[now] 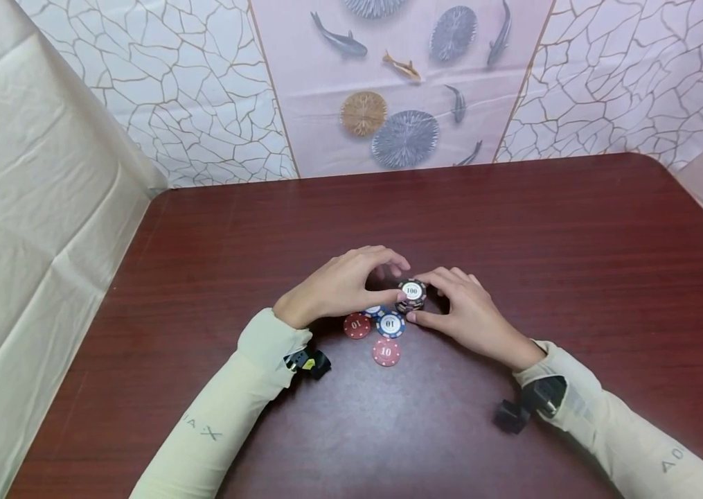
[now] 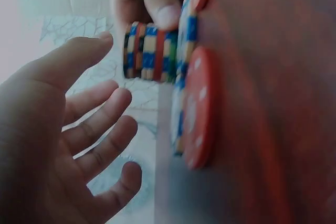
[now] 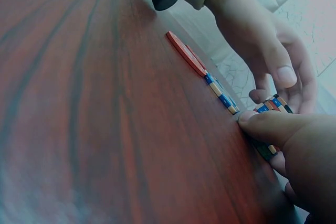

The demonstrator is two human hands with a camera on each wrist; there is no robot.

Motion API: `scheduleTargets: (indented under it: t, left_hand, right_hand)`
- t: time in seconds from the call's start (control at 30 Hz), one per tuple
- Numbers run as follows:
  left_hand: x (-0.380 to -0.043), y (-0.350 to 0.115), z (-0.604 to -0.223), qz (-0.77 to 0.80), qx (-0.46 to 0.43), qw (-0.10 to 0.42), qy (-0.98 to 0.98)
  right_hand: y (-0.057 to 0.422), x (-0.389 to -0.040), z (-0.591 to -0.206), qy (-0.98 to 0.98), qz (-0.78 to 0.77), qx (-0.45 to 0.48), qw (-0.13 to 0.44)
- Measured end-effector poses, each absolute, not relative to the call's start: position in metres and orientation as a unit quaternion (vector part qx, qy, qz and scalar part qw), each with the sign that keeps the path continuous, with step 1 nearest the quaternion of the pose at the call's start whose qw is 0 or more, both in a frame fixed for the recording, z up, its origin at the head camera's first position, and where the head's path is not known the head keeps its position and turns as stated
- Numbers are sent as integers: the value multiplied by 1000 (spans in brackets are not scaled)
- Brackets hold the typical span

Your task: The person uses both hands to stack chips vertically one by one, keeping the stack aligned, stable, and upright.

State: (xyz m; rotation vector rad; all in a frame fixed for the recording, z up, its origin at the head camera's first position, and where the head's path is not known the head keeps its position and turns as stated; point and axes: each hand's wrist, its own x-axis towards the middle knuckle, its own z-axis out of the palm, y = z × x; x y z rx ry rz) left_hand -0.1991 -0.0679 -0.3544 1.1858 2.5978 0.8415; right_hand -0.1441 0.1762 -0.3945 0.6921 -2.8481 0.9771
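Note:
A short stack of poker chips [image 1: 412, 294], mixed in color with a black 100 chip on top, stands on the table. My right hand [image 1: 472, 315] grips its side low down, thumb [image 3: 262, 124] on the near side and fingers round the far side. Just left of the stack, my left hand [image 1: 341, 283] hovers with fingers spread and loosely bent; the left wrist view shows a gap between its fingertips and the chips. Beside the stack lie blue chips [image 1: 390, 324], one partly hidden under the left hand, and two red 10 chips, one farther left [image 1: 357, 326] and one nearer me [image 1: 386, 352].
A dark red wooden table [image 1: 513, 229] spreads under everything. Behind it hangs a patterned cloth [image 1: 401, 83], and a pale sheet [image 1: 46, 242] drops along the left edge. Black wrist cameras [image 1: 320, 364] sit at both pale sleeves.

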Motion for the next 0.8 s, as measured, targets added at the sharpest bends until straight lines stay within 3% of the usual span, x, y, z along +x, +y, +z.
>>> scheduleTargets:
  t: [0.53,0.8]
  left_hand:
    - [-222,-109,-357,338,404,224,820]
    - [-220,-111,-359,297,433,245,815]
  right_hand:
    - [175,-145,-396,-922,317,222,29]
    - [175,-145,-395,-922,316,220,30]
